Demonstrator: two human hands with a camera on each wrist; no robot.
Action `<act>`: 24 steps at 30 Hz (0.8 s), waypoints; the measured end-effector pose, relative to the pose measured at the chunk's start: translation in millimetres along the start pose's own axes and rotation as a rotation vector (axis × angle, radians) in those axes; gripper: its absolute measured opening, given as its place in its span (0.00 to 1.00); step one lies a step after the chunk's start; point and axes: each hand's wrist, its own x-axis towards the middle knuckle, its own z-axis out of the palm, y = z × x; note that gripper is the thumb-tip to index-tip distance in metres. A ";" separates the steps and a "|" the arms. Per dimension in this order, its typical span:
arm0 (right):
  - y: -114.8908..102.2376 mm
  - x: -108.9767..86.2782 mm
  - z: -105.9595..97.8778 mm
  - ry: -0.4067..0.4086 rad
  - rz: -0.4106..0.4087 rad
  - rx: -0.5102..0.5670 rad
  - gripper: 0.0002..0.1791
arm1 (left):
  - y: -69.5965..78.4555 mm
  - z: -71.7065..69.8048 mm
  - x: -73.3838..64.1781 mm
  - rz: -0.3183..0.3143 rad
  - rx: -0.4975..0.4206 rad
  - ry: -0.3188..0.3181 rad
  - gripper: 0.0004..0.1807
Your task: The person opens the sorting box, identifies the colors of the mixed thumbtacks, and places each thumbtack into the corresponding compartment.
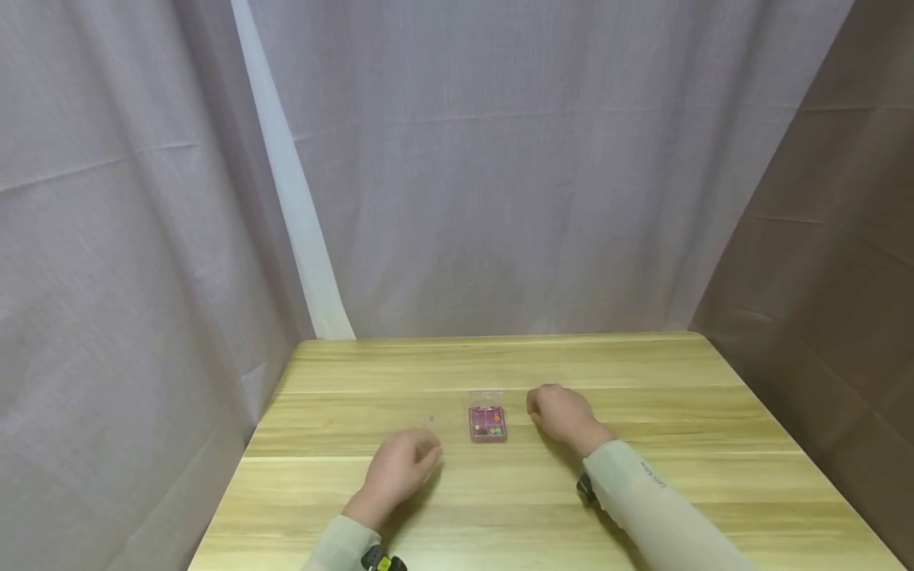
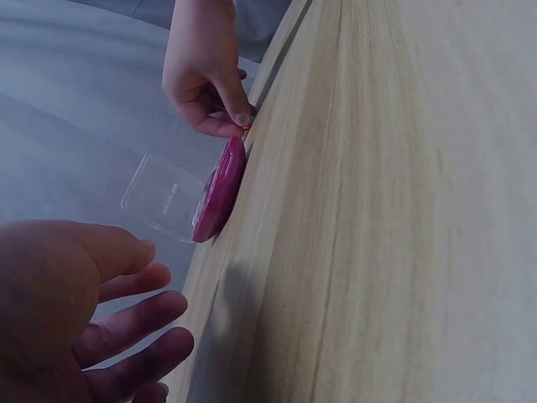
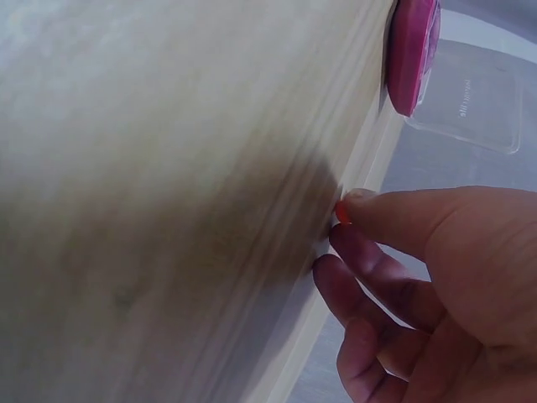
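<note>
A small pink pill box [image 1: 488, 424] lies on the table with its clear lid [image 2: 164, 197] swung up. Inside its compartments are small orange, green and other coloured pieces. To the right of the box, my right hand [image 1: 564, 414] pinches a small orange-red pill-like piece [image 3: 341, 211] between thumb and fingertips, right at the table surface. My left hand [image 1: 401, 466] is on the near left side of the box, fingers loosely bent and holding nothing. Beyond its fingertips a tiny purple piece [image 1: 431, 418] rests on the wood.
The wooden table [image 1: 643, 373] has light grain and rounded far corners. Grey curtains [image 1: 464, 198] hang behind it and along both sides, with a pale strip [image 1: 293, 190] between two of them at the left.
</note>
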 end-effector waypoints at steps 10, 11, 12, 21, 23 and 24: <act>1.8 -2.1 3.9 0.013 -0.002 0.010 0.08 | 1.0 -2.2 0.7 -0.020 -0.010 -0.004 0.09; 1.6 -2.6 3.8 0.015 -0.003 0.010 0.08 | 1.1 -2.4 0.4 -0.019 -0.012 -0.004 0.09; 1.4 -2.9 3.5 0.014 -0.001 0.011 0.08 | 1.4 -2.6 0.3 -0.014 -0.012 -0.004 0.08; -7.3 -5.0 -2.7 0.028 0.008 0.030 0.09 | 3.2 -2.1 -0.7 -0.001 -0.005 0.004 0.07; -12.2 -4.9 -4.7 0.041 0.002 0.044 0.08 | 3.4 -2.5 -0.9 -0.004 -0.009 0.003 0.07; -14.9 -4.9 -5.5 0.052 -0.004 0.050 0.08 | 3.6 -2.8 -0.9 -0.004 -0.010 0.002 0.08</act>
